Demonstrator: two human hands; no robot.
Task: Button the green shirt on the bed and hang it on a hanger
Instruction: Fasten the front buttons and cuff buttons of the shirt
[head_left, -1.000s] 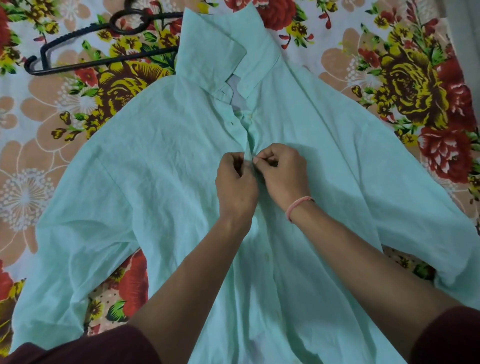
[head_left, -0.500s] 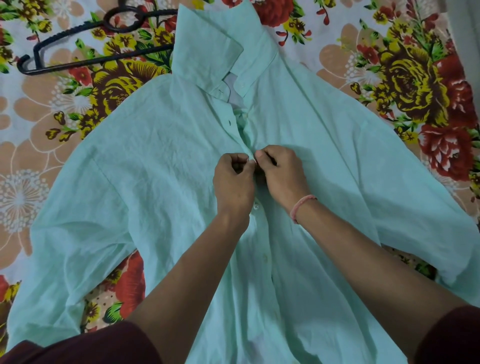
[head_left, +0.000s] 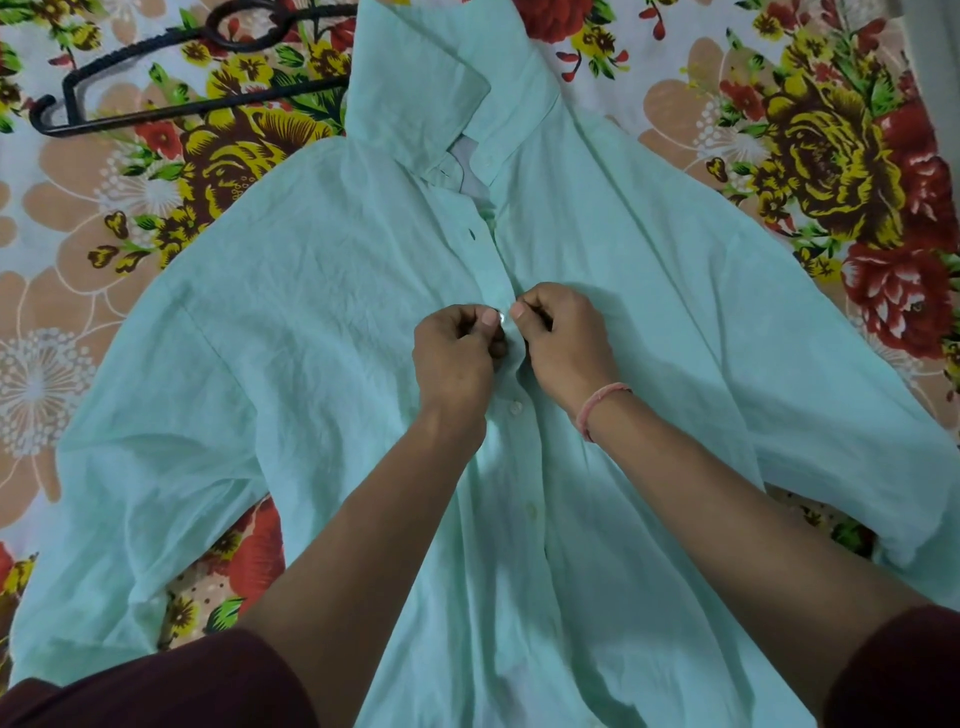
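The green shirt (head_left: 322, 332) lies spread front-up across the middle of the frame on the floral bedsheet (head_left: 78, 270). At mid-placket the left grip (head_left: 457, 343) and right grip (head_left: 563, 338) each pinch a placket edge around a small white button (head_left: 502, 318) showing between the thumbs. The lower button (head_left: 515, 408) looks fastened, while the buttonhole (head_left: 471, 235) above and the collar (head_left: 415, 104) gape open, so a couple of fastenings seem to remain. The black hanger (head_left: 182, 109) lies untouched at upper left, so hanging is yet to start.
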